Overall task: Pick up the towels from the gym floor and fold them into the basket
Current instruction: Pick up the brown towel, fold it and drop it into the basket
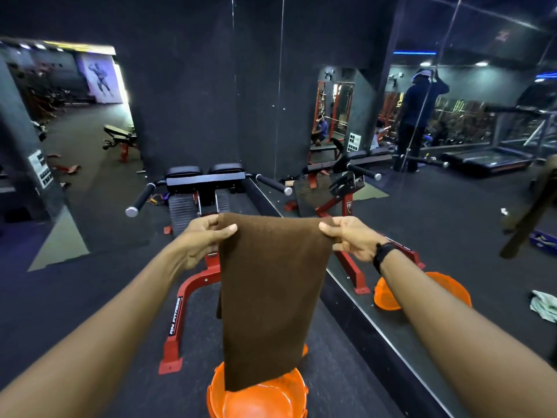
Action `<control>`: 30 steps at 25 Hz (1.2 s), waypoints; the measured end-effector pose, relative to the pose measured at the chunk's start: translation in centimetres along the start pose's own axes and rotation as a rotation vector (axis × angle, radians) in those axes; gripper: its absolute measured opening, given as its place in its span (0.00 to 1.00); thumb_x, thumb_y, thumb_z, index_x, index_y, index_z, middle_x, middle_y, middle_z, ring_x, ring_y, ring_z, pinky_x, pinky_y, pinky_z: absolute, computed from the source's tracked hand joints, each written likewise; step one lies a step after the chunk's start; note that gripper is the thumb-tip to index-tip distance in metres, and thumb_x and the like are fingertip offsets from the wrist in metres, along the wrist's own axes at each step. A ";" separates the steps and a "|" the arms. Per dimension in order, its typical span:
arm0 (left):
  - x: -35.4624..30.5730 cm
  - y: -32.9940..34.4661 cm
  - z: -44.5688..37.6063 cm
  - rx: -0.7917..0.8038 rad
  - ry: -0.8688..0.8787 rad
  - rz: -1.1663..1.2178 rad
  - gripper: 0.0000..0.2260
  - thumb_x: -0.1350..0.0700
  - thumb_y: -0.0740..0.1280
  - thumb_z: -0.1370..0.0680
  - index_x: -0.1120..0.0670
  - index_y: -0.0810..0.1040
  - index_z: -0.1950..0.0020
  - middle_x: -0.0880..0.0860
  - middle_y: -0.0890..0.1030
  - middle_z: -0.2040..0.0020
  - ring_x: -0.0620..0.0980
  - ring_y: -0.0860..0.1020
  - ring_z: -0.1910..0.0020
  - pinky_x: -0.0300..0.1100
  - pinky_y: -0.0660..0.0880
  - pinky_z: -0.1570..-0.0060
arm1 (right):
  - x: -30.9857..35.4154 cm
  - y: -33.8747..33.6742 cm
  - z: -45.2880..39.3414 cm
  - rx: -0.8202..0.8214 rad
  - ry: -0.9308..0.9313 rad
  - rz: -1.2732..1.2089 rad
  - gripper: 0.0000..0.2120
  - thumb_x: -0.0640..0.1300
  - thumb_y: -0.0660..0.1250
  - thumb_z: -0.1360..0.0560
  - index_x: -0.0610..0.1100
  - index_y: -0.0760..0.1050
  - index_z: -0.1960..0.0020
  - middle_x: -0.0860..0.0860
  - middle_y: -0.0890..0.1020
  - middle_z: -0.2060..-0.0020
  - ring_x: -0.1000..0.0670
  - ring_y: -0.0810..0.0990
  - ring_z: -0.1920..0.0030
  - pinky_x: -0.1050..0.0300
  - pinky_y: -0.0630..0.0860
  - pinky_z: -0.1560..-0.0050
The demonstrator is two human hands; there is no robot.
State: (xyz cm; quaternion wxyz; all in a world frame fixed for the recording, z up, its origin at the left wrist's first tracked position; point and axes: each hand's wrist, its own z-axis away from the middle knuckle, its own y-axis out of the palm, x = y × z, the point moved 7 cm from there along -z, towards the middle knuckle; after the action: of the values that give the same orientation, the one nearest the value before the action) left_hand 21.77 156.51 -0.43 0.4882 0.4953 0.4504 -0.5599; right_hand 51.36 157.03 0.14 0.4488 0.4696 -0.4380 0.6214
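A brown towel (268,297) hangs straight down in front of me, folded into a long strip. My left hand (202,239) pinches its top left corner and my right hand (352,236) pinches its top right corner, both at the same height. The towel's lower edge dangles just above the orange basket (259,399), which stands on the dark floor at the bottom centre and looks bare inside. In the mirror on the right a pale green towel (544,309) lies crumpled on the floor.
A red-framed bench machine (193,285) with black pads and handles stands right behind the towel. A mirror wall (452,206) runs along the right and reflects the basket, the machine and a person standing. Dark rubber floor (75,297) stretches to the left.
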 end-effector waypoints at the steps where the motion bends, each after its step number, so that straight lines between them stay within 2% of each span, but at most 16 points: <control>1: -0.3 0.2 -0.1 0.048 0.023 -0.062 0.15 0.63 0.71 0.26 0.53 0.78 0.41 0.53 0.84 0.49 0.50 0.81 0.49 0.45 0.75 0.46 | 0.4 0.1 0.0 0.036 -0.006 0.008 0.10 0.40 0.66 0.23 0.42 0.77 0.42 0.48 0.84 0.52 0.50 0.82 0.51 0.59 0.78 0.55; 3: -0.6 -0.1 -0.4 -0.028 0.056 -0.167 0.13 0.63 0.69 0.24 0.54 0.78 0.40 0.53 0.84 0.52 0.48 0.80 0.53 0.40 0.75 0.54 | 0.4 0.5 0.2 0.085 0.014 0.104 0.11 0.37 0.66 0.23 0.41 0.76 0.41 0.48 0.84 0.52 0.51 0.82 0.52 0.59 0.79 0.53; 5: -0.9 -0.7 -0.7 -0.157 0.089 -0.090 0.09 0.63 0.67 0.23 0.58 0.78 0.43 0.52 0.83 0.55 0.49 0.80 0.55 0.37 0.75 0.61 | 1.0 0.3 -0.2 0.001 -0.046 0.027 0.11 0.35 0.64 0.23 0.38 0.76 0.41 0.47 0.84 0.53 0.51 0.82 0.53 0.58 0.80 0.52; 7: -1.0 -0.4 -0.9 -0.143 0.058 -0.013 0.09 0.63 0.70 0.25 0.56 0.77 0.45 0.53 0.83 0.53 0.53 0.80 0.50 0.40 0.76 0.59 | 2.0 0.2 -0.4 -0.064 -0.095 -0.105 0.12 0.34 0.64 0.23 0.36 0.75 0.40 0.46 0.83 0.53 0.51 0.82 0.54 0.58 0.82 0.54; 9: -1.3 -0.6 -1.1 -0.140 0.027 0.002 0.16 0.65 0.73 0.29 0.55 0.73 0.45 0.55 0.83 0.51 0.52 0.80 0.48 0.43 0.76 0.56 | 2.5 0.2 -0.4 -0.079 -0.097 -0.088 0.12 0.34 0.65 0.23 0.35 0.75 0.40 0.45 0.83 0.52 0.51 0.82 0.54 0.60 0.81 0.58; 12: -2.3 -1.4 -1.1 -0.179 0.054 0.000 0.29 0.69 0.75 0.34 0.55 0.68 0.39 0.57 0.82 0.50 0.52 0.80 0.50 0.41 0.75 0.57 | 3.0 -0.1 0.1 -0.107 -0.111 -0.108 0.17 0.31 0.69 0.27 0.36 0.72 0.39 0.44 0.83 0.53 0.51 0.83 0.56 0.61 0.80 0.60; 14: -2.6 -1.2 -1.0 -0.134 0.101 -0.063 0.31 0.71 0.76 0.35 0.57 0.71 0.36 0.57 0.82 0.52 0.52 0.81 0.51 0.41 0.76 0.55 | 3.3 -0.6 0.5 -0.147 -0.149 -0.105 0.24 0.29 0.71 0.30 0.38 0.69 0.38 0.44 0.82 0.56 0.53 0.83 0.59 0.63 0.79 0.64; 16: -2.8 -1.4 -1.1 -0.160 0.163 -0.230 0.25 0.68 0.77 0.36 0.56 0.78 0.41 0.56 0.83 0.52 0.52 0.81 0.50 0.43 0.78 0.51 | 4.0 -0.7 1.2 -0.176 -0.198 -0.002 0.26 0.27 0.72 0.32 0.40 0.72 0.38 0.48 0.80 0.60 0.58 0.82 0.64 0.67 0.77 0.67; 18: -3.6 -1.4 -0.9 -0.226 0.253 -0.438 0.17 0.63 0.79 0.35 0.52 0.82 0.48 0.53 0.83 0.54 0.51 0.81 0.51 0.45 0.79 0.50 | 4.4 -0.8 1.5 -0.223 -0.272 0.217 0.22 0.29 0.74 0.33 0.40 0.77 0.41 0.50 0.77 0.65 0.62 0.78 0.70 0.70 0.73 0.71; 21: -4.6 -0.3 -0.5 -0.265 0.354 -0.730 0.08 0.56 0.78 0.32 0.51 0.84 0.55 0.49 0.81 0.60 0.48 0.77 0.58 0.40 0.73 0.61 | 4.5 -1.1 1.0 -0.378 -0.387 0.645 0.11 0.37 0.75 0.31 0.43 0.82 0.50 0.48 0.80 0.62 0.56 0.76 0.63 0.58 0.74 0.61; 23: -5.1 0.1 -0.2 -0.306 0.393 -0.895 0.06 0.53 0.77 0.31 0.52 0.83 0.56 0.50 0.80 0.57 0.47 0.75 0.54 0.42 0.72 0.59 | 3.7 -1.6 0.1 -0.420 -0.374 0.757 0.05 0.41 0.74 0.29 0.47 0.83 0.53 0.46 0.80 0.57 0.52 0.75 0.59 0.59 0.70 0.58; 25: -4.7 0.2 -0.3 -0.256 0.355 -1.019 0.07 0.52 0.76 0.31 0.53 0.83 0.56 0.51 0.79 0.55 0.49 0.75 0.51 0.44 0.72 0.55 | 2.6 -1.5 -0.4 -0.381 -0.347 0.813 0.03 0.43 0.73 0.28 0.48 0.82 0.55 0.45 0.80 0.54 0.51 0.76 0.56 0.61 0.69 0.56; 27: -3.8 0.7 -0.7 -0.071 0.263 -1.087 0.06 0.53 0.75 0.29 0.54 0.83 0.57 0.50 0.79 0.58 0.49 0.76 0.53 0.40 0.71 0.59 | 2.6 -1.1 -0.2 -0.249 -0.316 0.883 0.02 0.43 0.72 0.27 0.46 0.80 0.55 0.49 0.81 0.57 0.53 0.78 0.56 0.60 0.70 0.54; 29: -5.4 0.9 -1.1 -0.029 0.307 -0.948 0.04 0.55 0.75 0.29 0.53 0.82 0.58 0.48 0.79 0.61 0.48 0.77 0.57 0.37 0.70 0.62 | 4.8 -1.0 0.6 -0.131 -0.314 0.764 0.02 0.40 0.71 0.26 0.43 0.78 0.55 0.51 0.80 0.62 0.59 0.79 0.63 0.61 0.72 0.57; 30: -7.2 0.6 -1.1 -0.096 0.370 -0.733 0.05 0.56 0.75 0.29 0.52 0.81 0.56 0.48 0.79 0.61 0.47 0.77 0.58 0.36 0.71 0.61 | 6.6 -1.5 1.1 -0.124 -0.345 0.576 0.03 0.39 0.70 0.26 0.42 0.77 0.53 0.51 0.80 0.62 0.61 0.79 0.64 0.62 0.73 0.59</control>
State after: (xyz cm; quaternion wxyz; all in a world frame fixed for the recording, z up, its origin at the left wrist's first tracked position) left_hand 22.69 158.29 6.62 0.1897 0.3711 0.7026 -0.5767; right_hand 51.98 157.28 6.93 0.2017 0.3965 -0.6591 0.6063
